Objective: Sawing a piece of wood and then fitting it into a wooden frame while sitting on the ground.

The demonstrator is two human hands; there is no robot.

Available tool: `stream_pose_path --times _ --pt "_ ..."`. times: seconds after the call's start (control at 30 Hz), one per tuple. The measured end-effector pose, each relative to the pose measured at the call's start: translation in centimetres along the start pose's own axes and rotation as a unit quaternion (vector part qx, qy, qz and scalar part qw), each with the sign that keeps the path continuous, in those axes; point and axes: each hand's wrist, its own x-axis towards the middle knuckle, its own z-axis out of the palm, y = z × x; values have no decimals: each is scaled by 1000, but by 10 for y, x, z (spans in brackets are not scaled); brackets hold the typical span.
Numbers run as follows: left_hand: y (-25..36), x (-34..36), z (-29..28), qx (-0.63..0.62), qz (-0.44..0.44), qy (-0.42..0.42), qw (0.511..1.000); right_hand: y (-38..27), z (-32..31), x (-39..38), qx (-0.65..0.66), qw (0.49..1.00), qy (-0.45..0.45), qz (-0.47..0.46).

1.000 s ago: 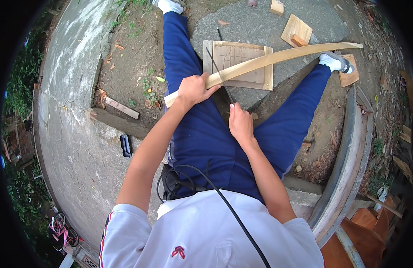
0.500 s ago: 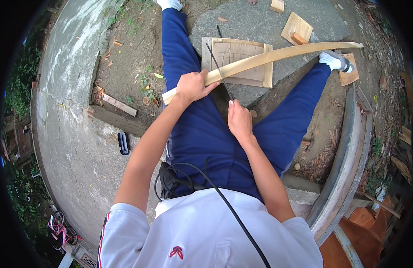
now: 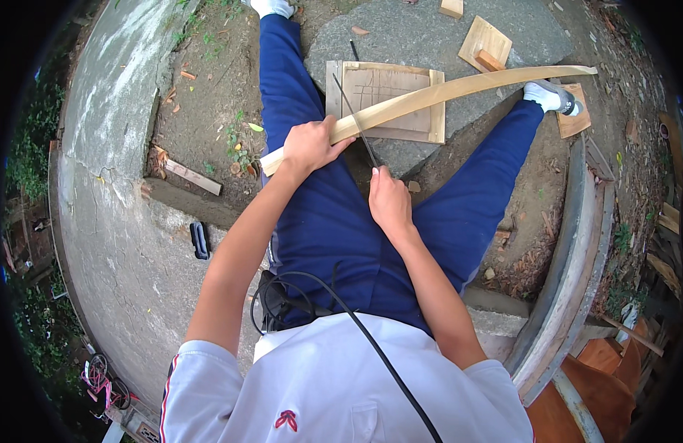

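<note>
A long, curved strip of pale wood (image 3: 430, 94) slants across my thighs, its far end reaching out beside my right foot. Near the strip's left end, my left hand (image 3: 312, 148) is closed around it, thumb along the near side. My right hand (image 3: 391, 198) is closed on the near end of a thin dark rod-like tool (image 3: 346, 99). That tool crosses over the top of the strip, just right of my left hand; its handle is hidden in my fingers. Beyond the strip lies a framed wooden board (image 3: 393, 80) with lines scored on its face.
A large flat stone (image 3: 422, 33) lies under the board, with a square wooden piece (image 3: 483, 40) and a small block (image 3: 451, 8) on it. A black oblong object (image 3: 199, 241) rests on the concrete ledge at left. A black cable (image 3: 378, 347) runs over my shirt.
My right hand has drawn the dark tool slightly toward my body across the strip. My left hand keeps its hold on the wood. The whole view has shifted a little.
</note>
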Motion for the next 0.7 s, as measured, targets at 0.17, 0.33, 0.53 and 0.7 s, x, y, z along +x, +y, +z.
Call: stream_pose_path --times 0.17,0.33,0.53,0.7 --pt "0 0 1 1 1 5 1000 -1 -4 0 -4 1000 -6 6" --pt "0 1 2 1 0 3 1000 -2 -4 0 -12 1000 -12 10" --pt "-4 4 3 -4 -15 -10 1000 -2 0 2 -23 1000 -11 2" --pt "-9 9 1 -32 -15 -32 999 1 -5 -4 -12 1000 -7 0"
